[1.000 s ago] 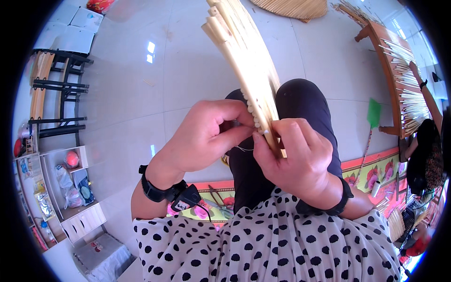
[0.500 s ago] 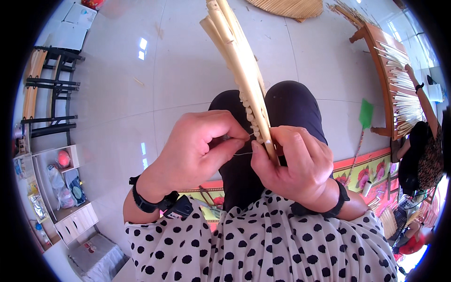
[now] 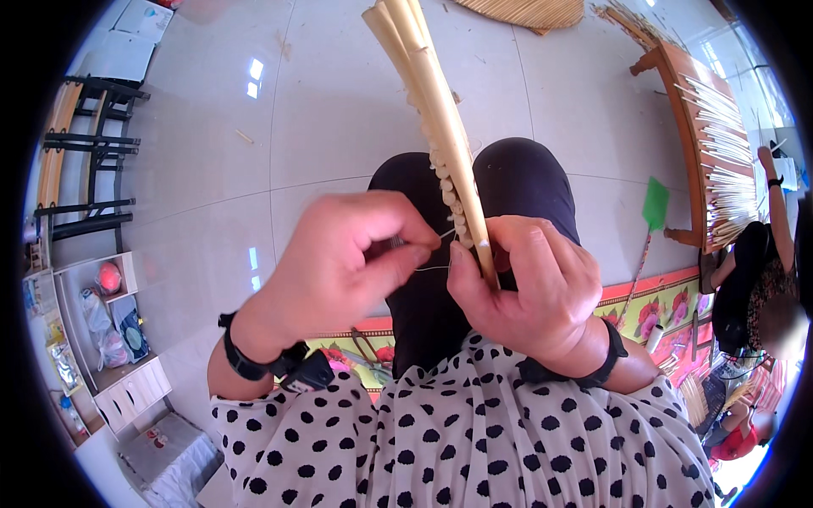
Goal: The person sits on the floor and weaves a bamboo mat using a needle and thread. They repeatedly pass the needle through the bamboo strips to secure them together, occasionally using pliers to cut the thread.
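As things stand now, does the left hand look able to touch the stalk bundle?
Probably yes: the left hand is close beside the stalk bundle, which the right hand holds; only thin thread shows between.

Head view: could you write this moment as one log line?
left hand: pinching thread | right hand: holding stalk bundle, near end | thread: reaching bundle's left edge

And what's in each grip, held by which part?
Right grip: bundle of pale stalks, by its end nearest the body. Left grip: thin pale thread, pinched between thumb and forefinger, just short of the bundle.
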### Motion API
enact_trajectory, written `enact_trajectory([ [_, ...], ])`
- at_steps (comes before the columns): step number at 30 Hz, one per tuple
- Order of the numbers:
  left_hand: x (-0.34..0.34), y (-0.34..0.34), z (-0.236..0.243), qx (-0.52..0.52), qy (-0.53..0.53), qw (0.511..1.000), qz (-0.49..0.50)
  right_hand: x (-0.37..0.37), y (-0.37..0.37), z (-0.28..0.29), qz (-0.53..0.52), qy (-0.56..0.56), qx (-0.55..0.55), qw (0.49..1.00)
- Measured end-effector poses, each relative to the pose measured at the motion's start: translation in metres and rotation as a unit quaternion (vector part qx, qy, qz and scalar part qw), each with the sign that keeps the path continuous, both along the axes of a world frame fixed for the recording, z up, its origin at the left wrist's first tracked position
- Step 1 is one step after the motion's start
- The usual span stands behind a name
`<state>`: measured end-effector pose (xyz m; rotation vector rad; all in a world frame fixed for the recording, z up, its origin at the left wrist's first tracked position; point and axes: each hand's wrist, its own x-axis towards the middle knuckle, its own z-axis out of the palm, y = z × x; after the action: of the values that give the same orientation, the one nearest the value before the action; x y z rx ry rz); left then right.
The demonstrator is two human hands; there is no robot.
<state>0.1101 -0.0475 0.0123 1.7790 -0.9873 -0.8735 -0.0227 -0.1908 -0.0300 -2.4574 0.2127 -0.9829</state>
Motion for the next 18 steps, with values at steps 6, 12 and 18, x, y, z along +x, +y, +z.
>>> enact_trajectory([
  [6,0.009,0.017,0.006,-0.020,-0.047,0.999,0.009,-0.002,-0.002,0.006,-0.027,0.023,-0.011,0.999],
  [12,0.007,0.019,-0.013,-0.138,-0.197,0.970,0.015,0.000,0.000,0.011,-0.021,0.026,-0.027,0.999],
  [18,0.001,0.016,-0.029,-0.178,-0.249,0.951,0.044,-0.005,0.001,0.012,-0.050,0.069,-0.056,0.995],
])
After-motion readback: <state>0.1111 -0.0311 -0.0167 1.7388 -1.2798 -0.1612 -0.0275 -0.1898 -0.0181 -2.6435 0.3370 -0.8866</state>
